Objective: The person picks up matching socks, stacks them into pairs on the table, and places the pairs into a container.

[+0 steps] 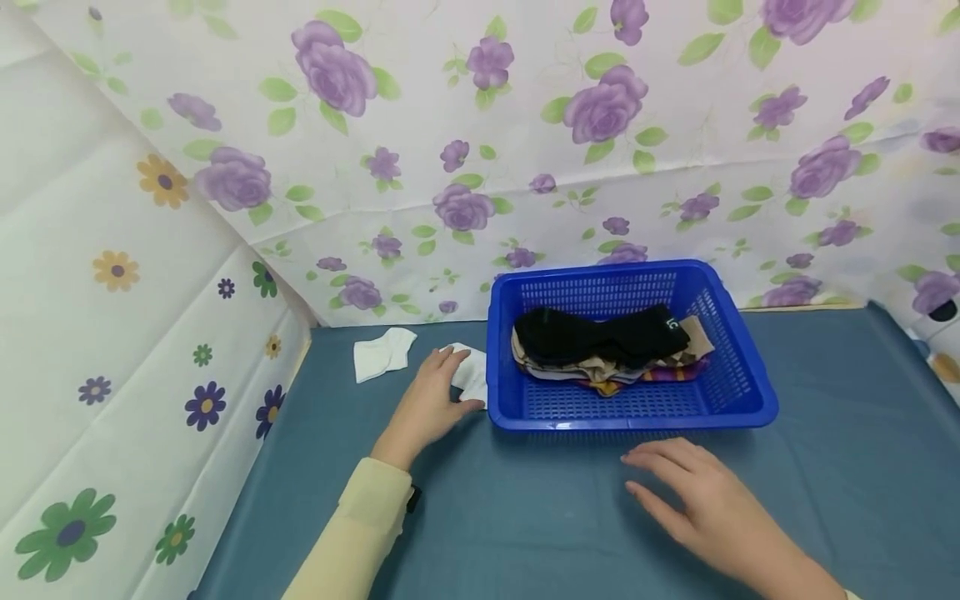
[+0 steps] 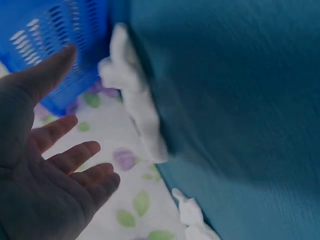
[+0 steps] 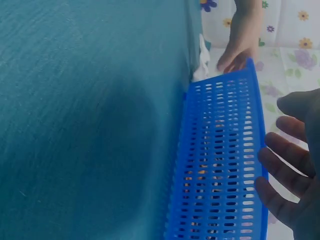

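Observation:
A white folded piece of fabric [image 1: 472,373], perhaps a sock, lies against the left side of a blue plastic basket [image 1: 633,424]. My left hand [image 1: 427,408] hovers over that piece with fingers spread; the left wrist view shows a gap between the hand and the fabric. Inside the basket, a black folded sock [image 1: 600,337] with white letters tops a stack of patterned fabric pieces [image 1: 607,387]. In front of the basket, my right hand [image 1: 697,500] is held with fingers loosely extended and holds nothing.
A second white folded piece [image 1: 382,354] lies farther left, near the back edge of the blue-green table cover [image 1: 540,517]. Behind the table hangs a rose-patterned sheet [image 1: 465,208], and a flower-patterned sheet [image 1: 112,350] closes the left side.

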The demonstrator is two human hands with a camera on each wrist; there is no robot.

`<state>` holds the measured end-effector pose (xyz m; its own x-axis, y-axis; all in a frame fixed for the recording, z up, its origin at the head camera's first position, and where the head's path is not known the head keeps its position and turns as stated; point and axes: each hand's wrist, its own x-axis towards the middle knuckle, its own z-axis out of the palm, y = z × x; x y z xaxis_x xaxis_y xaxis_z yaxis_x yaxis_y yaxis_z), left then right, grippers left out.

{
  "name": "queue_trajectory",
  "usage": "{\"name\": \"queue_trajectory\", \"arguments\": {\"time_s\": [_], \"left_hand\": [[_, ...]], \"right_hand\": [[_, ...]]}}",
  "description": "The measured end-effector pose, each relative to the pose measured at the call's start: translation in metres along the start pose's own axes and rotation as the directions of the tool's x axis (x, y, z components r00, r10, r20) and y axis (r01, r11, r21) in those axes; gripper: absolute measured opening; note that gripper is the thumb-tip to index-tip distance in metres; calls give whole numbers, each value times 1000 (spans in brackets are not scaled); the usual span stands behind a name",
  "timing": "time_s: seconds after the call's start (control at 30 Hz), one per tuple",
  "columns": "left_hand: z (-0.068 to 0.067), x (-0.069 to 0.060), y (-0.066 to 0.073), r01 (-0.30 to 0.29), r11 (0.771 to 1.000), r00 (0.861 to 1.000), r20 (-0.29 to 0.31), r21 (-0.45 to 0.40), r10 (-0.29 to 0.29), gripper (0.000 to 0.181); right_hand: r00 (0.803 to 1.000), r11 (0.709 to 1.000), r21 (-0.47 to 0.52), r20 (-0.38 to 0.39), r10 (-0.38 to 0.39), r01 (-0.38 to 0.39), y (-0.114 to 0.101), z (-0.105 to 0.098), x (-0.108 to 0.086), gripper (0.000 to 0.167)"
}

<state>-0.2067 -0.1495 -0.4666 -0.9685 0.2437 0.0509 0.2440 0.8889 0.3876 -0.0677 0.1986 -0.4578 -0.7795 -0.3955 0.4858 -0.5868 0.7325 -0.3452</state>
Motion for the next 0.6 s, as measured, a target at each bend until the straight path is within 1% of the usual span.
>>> {"name": "queue_trajectory", "arguments": {"time_s": [0.1, 0.17, 0.23, 0.37, 0.43, 0.47, 0.5, 0.6], "left_hand": [[8, 10, -3, -24, 998, 998, 51, 53, 22, 81], [12, 14, -6, -28, 996, 997, 76, 87, 21, 82], [15, 16, -8, -24, 992, 995, 102, 123, 12, 83], [21, 16, -10, 6, 988, 990, 142, 155, -28, 87], [24, 14, -10, 24, 987, 988, 146, 161, -48, 85], [25, 13, -10, 24, 986, 989, 140, 168, -48, 83], [27, 11, -9, 19, 983, 990, 133, 180, -43, 79], [31, 4, -6, -20, 973, 996, 86, 230, 0, 62]], "right_hand": [[999, 1000, 7, 40, -25, 25, 1, 4, -1, 35], [996, 1000, 12, 80, -30, 29, 2, 7, -2, 30], [993, 999, 23, 118, -30, 27, 3, 10, -3, 24], [985, 1000, 21, 170, -17, 14, 4, 12, -4, 17], [982, 1000, 13, 189, 3, -6, 3, 13, -4, 17], [980, 1000, 10, 198, 14, -16, 3, 13, -4, 18], [978, 1000, 5, 206, 26, -28, 3, 13, -5, 19], [972, 999, -4, 228, 53, -54, 3, 14, -4, 21]]}}
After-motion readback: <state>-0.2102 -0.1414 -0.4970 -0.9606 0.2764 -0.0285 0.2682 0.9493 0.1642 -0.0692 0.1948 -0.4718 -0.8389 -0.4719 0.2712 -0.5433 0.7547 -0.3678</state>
